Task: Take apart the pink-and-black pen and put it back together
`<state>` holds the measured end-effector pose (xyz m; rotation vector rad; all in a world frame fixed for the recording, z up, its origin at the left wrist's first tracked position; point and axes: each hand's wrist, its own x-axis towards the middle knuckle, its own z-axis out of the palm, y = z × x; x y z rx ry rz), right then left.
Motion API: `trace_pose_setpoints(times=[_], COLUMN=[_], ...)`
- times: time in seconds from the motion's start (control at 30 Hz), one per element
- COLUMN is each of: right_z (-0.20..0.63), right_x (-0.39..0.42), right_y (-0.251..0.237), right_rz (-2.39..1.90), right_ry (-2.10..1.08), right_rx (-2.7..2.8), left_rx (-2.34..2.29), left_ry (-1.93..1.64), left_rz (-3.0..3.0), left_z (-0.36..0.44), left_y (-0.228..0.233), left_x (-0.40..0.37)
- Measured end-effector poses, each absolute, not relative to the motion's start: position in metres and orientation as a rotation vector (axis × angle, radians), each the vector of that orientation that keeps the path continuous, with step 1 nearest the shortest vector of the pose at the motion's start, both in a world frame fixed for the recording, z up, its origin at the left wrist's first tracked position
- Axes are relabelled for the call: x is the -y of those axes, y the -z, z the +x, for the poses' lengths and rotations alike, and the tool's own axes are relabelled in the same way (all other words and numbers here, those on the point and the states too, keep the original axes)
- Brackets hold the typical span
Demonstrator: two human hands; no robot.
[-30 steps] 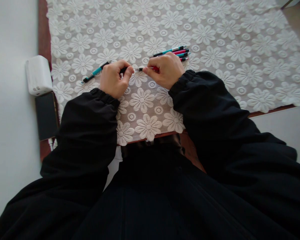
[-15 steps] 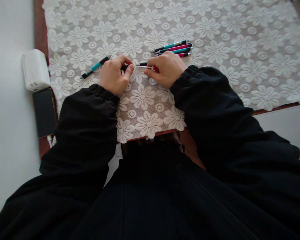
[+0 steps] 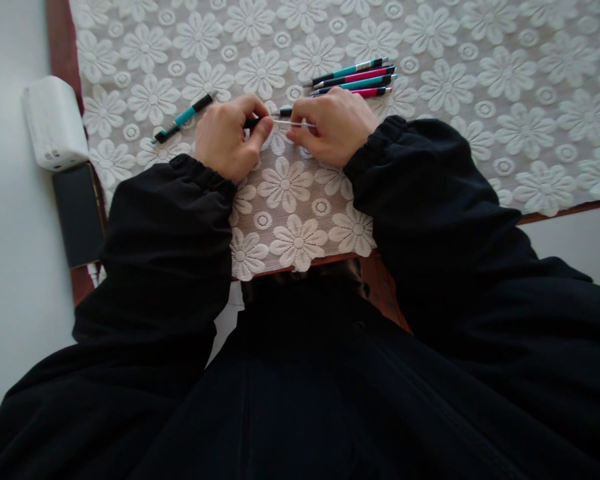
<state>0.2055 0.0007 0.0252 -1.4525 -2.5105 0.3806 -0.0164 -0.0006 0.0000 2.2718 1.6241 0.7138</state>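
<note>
My left hand (image 3: 233,137) is closed, thumb and forefinger pinching a black pen part (image 3: 251,123). From its right end a thin white pen refill (image 3: 291,123) runs across to my right hand (image 3: 337,127). The fingers of that hand are curled, and the refill passes between its thumb and forefinger; whatever else lies in the palm is hidden. Just behind the right fingertips a short black pen piece (image 3: 285,112) shows, the rest covered by the hand. Left of my left hand lies a teal and black pen (image 3: 184,119).
Several teal and pink pens (image 3: 355,77) lie side by side beyond my right hand. A white lace cloth (image 3: 300,243) with flowers covers the table. At the left edge sit a white charger-like block (image 3: 55,123) and a dark phone-like slab (image 3: 79,215) with a white cable.
The view has shifted slightly, so the table things sit higher in the picture. A red part seen in my right hand earlier is now out of sight. Both hands keep nearly the same pose.
</note>
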Motion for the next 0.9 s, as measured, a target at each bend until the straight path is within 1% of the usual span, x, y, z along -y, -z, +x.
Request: trace_pose_setpoints(times=[0.13,0.33,0.5,0.57,0.7,0.9], right_z=[0.2086,0.2113,0.2101,0.2103,0.2119,0.2134], right_x=[-0.0065,-0.0106,-0.0109,-0.0109,-0.0109,-0.0118], right_y=[-0.0197,-0.0164,-0.0201,-0.0213,-0.0224,-0.021], right_rz=[-1.493,-1.422,-1.482,-1.489,-1.409,-1.377], right_ry=[-0.423,-0.345,-0.537,-0.569,-0.496,-0.446], right_rx=[2.382,2.342,2.214,2.187,2.226,2.247], left_rx=[-1.63,-1.644,-1.657,-1.668,-1.684,-1.651], left_ry=[-0.836,-0.923,-0.924,-0.892,-0.844,-0.929], left_rz=[2.208,2.162,2.109,2.061,2.035,2.117], left_z=[-0.0181,-0.0157,-0.0166,-0.0174,-0.0181,-0.0203], left_y=[0.003,-0.0012,-0.0029,-0.0025,-0.0006,0.0046], left_x=[-0.003,-0.001,0.0008,0.0005,-0.0007,-0.003])
